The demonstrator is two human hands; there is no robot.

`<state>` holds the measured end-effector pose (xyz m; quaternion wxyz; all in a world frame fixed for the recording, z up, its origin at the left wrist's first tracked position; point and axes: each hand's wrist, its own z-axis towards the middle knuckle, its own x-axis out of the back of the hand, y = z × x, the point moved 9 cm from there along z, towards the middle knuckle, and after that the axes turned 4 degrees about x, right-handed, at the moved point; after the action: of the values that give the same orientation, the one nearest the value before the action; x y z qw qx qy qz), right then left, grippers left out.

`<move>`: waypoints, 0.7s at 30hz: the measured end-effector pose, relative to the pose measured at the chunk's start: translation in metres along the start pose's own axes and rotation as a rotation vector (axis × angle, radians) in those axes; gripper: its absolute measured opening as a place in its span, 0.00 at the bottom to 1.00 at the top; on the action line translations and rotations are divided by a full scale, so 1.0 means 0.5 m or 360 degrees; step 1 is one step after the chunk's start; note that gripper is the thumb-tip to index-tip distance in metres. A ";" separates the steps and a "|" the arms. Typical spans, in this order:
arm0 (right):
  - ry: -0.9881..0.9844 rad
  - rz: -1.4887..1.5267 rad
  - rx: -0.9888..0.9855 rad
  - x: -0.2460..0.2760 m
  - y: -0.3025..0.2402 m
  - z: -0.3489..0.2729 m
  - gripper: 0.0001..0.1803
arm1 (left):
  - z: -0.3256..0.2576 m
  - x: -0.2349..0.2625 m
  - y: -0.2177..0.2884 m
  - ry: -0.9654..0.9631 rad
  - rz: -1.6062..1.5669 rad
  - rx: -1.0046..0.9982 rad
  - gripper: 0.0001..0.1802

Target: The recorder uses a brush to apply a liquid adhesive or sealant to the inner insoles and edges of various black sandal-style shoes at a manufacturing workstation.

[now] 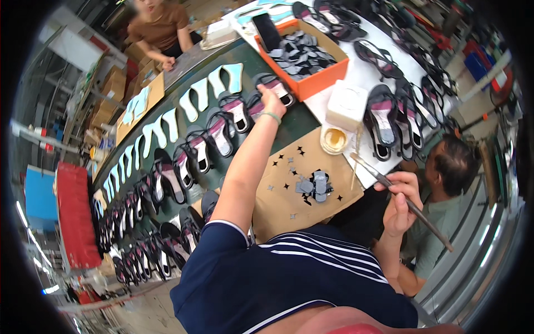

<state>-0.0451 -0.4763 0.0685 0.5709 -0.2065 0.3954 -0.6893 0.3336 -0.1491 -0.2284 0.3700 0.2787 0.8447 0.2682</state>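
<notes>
My left hand (272, 104) reaches far across the green conveyor belt (214, 177) and is closed on the edge of a dark sandal (276, 89) with a purple-and-grey inside. Part of that sandal is hidden under the fingers. In my right hand (404, 205), raised at the right, is a thin brush (425, 221), pinched between thumb and fingers with its tip toward the table. Left of that tip stands a small round tub (334, 140) of yellowish paste. A cardboard sheet (272, 209) in front of me carries scattered star-shaped bits and a pile of grey pieces (319, 186).
Rows of sandals (167, 178) and pale insole shapes (161, 129) line the belt. An orange box (320, 83) of grey pieces and a white container (346, 104) stand on the white table. More sandals (384, 114) crowd it. People sit at the far side (158, 28) and right (445, 200).
</notes>
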 end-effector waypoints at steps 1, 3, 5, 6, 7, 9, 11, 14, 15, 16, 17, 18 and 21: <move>-0.0004 0.0009 -0.0020 0.001 0.008 0.000 0.14 | -0.015 -0.006 -0.008 0.0026 0.0136 -0.0020 0.48; -0.0050 0.0023 -0.0048 -0.002 0.014 -0.003 0.13 | -0.059 0.001 -0.020 0.0106 0.0399 -0.0060 0.50; -0.0115 0.0034 -0.0054 -0.013 0.016 0.005 0.13 | -0.033 0.004 -0.020 0.0124 0.0583 -0.0161 0.51; -0.0133 0.0056 -0.0057 -0.019 0.019 0.007 0.13 | -0.118 -0.016 0.002 0.0266 0.0667 -0.0189 0.52; -0.0145 0.0053 -0.0046 -0.022 0.019 0.005 0.13 | -0.103 -0.020 -0.006 0.0215 0.0779 -0.0131 0.51; -0.0192 0.0084 -0.0012 -0.031 0.015 0.005 0.14 | -0.019 0.012 -0.024 0.0176 0.0683 -0.0077 0.49; -0.0097 0.0098 -0.0004 -0.020 0.014 0.002 0.15 | -0.125 -0.065 -0.042 -0.0152 0.0449 0.0025 0.45; 0.0008 0.0235 -0.0041 -0.015 0.007 0.005 0.17 | -0.125 -0.032 -0.017 -0.0345 0.0497 0.0033 0.35; 0.0024 0.0192 -0.0020 -0.005 0.008 0.006 0.18 | -0.158 -0.028 -0.006 -0.0335 0.0539 0.0017 0.32; 0.0052 0.0140 0.0005 0.014 0.011 0.005 0.19 | -0.226 -0.056 0.013 -0.0434 0.0737 -0.0075 0.31; 0.0072 0.0088 0.0023 0.025 0.010 0.006 0.20 | -0.313 -0.086 0.041 -0.0527 0.0925 -0.0168 0.30; 0.0106 0.0042 0.0026 0.031 0.005 0.017 0.22 | -0.386 -0.106 0.070 -0.0611 0.0909 -0.0246 0.33; 0.0033 -0.0012 0.0142 0.043 -0.016 0.058 0.22 | -0.472 -0.136 0.136 -0.0680 0.1006 -0.0635 0.33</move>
<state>-0.0341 -0.5052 0.0885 0.5729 -0.1750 0.3693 -0.7105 0.2082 -0.2052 -0.0139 0.4830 0.4961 0.5537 0.4626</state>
